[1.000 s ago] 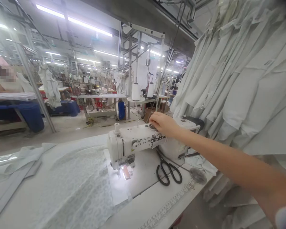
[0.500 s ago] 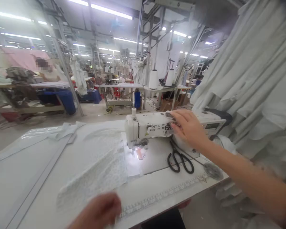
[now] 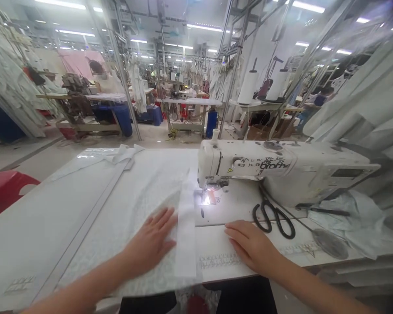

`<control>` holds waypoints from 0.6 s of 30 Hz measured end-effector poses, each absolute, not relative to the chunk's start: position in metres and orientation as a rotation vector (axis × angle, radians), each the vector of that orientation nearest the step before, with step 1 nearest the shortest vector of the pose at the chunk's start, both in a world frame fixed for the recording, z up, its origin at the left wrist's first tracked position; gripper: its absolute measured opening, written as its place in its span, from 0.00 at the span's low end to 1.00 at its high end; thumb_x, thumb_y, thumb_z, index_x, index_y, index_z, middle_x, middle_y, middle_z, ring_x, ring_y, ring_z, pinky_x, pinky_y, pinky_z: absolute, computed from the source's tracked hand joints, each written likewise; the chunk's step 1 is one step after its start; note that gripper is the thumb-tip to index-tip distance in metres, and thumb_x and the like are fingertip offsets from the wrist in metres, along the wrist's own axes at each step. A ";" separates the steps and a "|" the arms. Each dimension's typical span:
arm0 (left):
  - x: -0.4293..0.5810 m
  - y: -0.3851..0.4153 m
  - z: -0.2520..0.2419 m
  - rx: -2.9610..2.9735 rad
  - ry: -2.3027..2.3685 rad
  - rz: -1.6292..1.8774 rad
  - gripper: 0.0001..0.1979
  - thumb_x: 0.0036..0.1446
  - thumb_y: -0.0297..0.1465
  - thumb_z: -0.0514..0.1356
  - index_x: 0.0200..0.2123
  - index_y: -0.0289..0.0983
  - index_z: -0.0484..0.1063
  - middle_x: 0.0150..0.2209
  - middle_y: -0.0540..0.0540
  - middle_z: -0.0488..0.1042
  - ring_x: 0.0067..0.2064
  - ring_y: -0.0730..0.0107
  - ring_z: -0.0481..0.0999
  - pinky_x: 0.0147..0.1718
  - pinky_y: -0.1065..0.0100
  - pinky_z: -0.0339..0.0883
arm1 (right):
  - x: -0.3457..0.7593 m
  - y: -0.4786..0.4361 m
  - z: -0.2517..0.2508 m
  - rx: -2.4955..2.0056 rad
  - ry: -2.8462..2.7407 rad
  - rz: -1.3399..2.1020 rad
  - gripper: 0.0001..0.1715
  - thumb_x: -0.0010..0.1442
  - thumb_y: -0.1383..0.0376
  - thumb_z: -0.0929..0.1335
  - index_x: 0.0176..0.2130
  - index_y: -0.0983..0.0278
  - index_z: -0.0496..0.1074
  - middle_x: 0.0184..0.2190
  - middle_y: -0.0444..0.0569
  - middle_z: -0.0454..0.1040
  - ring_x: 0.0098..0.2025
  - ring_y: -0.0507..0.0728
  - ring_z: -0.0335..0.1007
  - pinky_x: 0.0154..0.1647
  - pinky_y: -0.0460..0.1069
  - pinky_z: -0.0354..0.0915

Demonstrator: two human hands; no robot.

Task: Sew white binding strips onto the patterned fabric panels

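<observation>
My left hand [image 3: 152, 240] lies flat with fingers stretched on a sheer, pale patterned fabric [image 3: 118, 257]. Just right of its fingertips, a plain white strip [image 3: 186, 244] runs along the fabric's right edge. My right hand [image 3: 250, 244] rests on the table's front part, fingers extended and holding nothing, over a printed ruler scale [image 3: 216, 260]. Behind the hands stands a white sewing machine [image 3: 298, 163], its lamp lighting the needle area. Black-handled scissors [image 3: 277, 218] lie beyond my right hand, partly against the machine's base.
A round, greyish dish-like object [image 3: 330, 243] and crumpled pale cloth [image 3: 363, 222] lie at the right. White garments hang at far right. Two thread cones [image 3: 248, 89] stand behind the machine. A red object [image 3: 8, 187] is at left; a person sits at another workstation.
My right hand has come down from the top of the machine to the table. My left hand has moved forward and flattened onto the fabric. The white strip now shows along the edge; the view has shifted.
</observation>
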State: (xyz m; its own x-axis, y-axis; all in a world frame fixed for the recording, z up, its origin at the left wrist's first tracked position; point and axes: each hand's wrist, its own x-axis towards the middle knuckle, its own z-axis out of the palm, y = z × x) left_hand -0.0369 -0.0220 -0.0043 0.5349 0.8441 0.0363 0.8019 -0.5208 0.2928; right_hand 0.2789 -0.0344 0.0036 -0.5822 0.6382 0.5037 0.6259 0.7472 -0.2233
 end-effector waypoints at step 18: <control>0.009 0.047 -0.003 2.471 1.457 0.358 0.23 0.61 0.35 0.48 0.59 0.38 0.54 0.62 0.42 0.56 0.64 0.54 0.50 0.58 0.47 0.50 | 0.230 -0.086 0.002 -0.913 -2.710 0.586 0.34 0.62 0.56 0.62 0.62 0.66 0.51 0.63 0.56 0.51 0.64 0.63 0.44 0.64 0.63 0.42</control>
